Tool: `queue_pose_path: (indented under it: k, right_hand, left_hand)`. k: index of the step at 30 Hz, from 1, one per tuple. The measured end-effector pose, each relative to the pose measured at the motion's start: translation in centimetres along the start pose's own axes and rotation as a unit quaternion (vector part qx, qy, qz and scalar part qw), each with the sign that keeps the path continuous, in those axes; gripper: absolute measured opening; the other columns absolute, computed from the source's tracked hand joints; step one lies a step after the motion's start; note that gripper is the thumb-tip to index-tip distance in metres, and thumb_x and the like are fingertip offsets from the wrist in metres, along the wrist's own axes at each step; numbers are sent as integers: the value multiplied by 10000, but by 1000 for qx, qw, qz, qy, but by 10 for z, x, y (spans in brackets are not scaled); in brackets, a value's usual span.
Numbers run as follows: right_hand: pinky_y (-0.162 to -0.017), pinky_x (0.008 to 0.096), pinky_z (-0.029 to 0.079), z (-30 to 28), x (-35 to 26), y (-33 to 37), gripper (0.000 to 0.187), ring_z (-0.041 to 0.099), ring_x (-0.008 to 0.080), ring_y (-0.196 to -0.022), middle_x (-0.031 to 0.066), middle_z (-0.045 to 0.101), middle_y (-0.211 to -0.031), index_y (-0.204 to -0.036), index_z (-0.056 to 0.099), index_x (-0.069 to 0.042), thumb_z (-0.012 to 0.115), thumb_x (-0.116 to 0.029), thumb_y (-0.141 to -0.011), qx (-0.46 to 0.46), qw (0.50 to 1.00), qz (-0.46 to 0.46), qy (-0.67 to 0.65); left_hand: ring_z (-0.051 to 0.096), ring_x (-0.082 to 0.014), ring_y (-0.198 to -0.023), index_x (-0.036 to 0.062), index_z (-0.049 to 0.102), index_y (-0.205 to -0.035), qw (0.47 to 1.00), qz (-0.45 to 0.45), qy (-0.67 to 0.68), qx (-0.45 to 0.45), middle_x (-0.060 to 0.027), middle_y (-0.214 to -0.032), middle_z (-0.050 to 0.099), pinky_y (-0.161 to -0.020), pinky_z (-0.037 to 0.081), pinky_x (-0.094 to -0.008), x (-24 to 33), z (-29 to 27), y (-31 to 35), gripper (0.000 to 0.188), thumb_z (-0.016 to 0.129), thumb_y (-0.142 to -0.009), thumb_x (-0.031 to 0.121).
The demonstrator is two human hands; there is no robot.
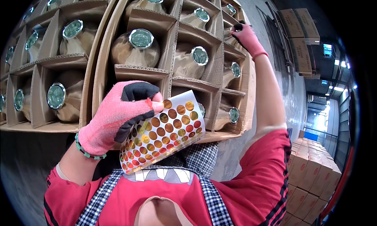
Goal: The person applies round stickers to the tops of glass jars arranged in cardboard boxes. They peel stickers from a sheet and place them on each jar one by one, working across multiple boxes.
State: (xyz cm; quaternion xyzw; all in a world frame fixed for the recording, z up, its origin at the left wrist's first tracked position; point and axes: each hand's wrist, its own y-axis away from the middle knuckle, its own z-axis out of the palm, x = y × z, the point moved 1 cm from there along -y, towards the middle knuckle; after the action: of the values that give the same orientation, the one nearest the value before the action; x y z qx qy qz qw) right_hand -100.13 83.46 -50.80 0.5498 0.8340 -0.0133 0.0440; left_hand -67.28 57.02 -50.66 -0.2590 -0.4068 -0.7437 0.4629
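My left hand (119, 114), in a pink glove with dark palm and fingers, pinches the upper left edge of a sheet of round gold and red foil stickers (169, 126). The sheet curls at its lower edge. My right hand (248, 38), gloved alike, reaches to the far right side of an open cardboard box (248, 108). Its fingers are bent together at the top of a glass bottle there, and what is between them is hidden. Round glass bottles with clear, metal-rimmed tops, such as this bottle (135, 49), stand in the divided compartments.
Another divided box (43, 127) of similar bottles adjoins on the left. Stacked cartons (310, 167) stand on the lower right, and more cartons (300, 41) at the upper right. Grey floor (275, 96) runs alongside the box.
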Motion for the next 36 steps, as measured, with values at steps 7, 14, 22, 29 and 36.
queue_pose_path:
  k: [7, 14, 22, 29, 36]
  right_hand:
    - [-891, 398, 390, 39, -2, -47, 336, 487, 345, -1039, 182, 535, -1084, -1024, 552, -7, 536, -179, -736, -65, 987, 7, 147]
    - [-863, 423, 391, 7, -19, -5, 308, 454, 334, -1027, 137, 507, -1073, -934, 584, -52, 621, -249, -700, 132, 965, 7, 226]
    - [-828, 233, 392, -48, -158, 200, 419, 504, 80, -909, 16, 572, -934, -1040, 533, -19, 707, -86, -665, -57, 850, -110, -513]
    - [-741, 237, 440, -44, -184, 251, 356, 533, 93, -802, 42, 573, -860, -1004, 529, 16, 664, -51, -683, -51, 867, -59, -492]
    - [-619, 295, 428, -59, -190, 257, 131, 526, 232, -636, 101, 526, -655, -751, 560, 2, 646, -28, -658, -27, 920, -183, -345]
  left_hand:
    - [496, -49, -686, 19, 578, -776, 1000, 1, -3, 1, 9, -720, 545, -628, 395, -182, 0, 1, 1, 138, 645, -705, 117]
    - [488, -39, -670, 20, 579, -780, 1000, 13, -8, -15, 21, -710, 542, -615, 382, -172, 0, 2, 1, 132, 636, -708, 114]
    - [484, -28, -677, 32, 586, -774, 998, 41, -45, -19, 29, -713, 541, -619, 386, -171, -3, -3, 3, 136, 633, -716, 145]
    - [503, -50, -735, -2, 584, -839, 984, 93, -145, -34, 3, -777, 570, -675, 424, -205, -7, 19, 19, 229, 658, -734, 187]
    - [519, -75, -699, -23, 578, -805, 945, 211, -244, -49, -16, -775, 543, -649, 426, -205, -12, 35, 26, 158, 652, -708, 78]
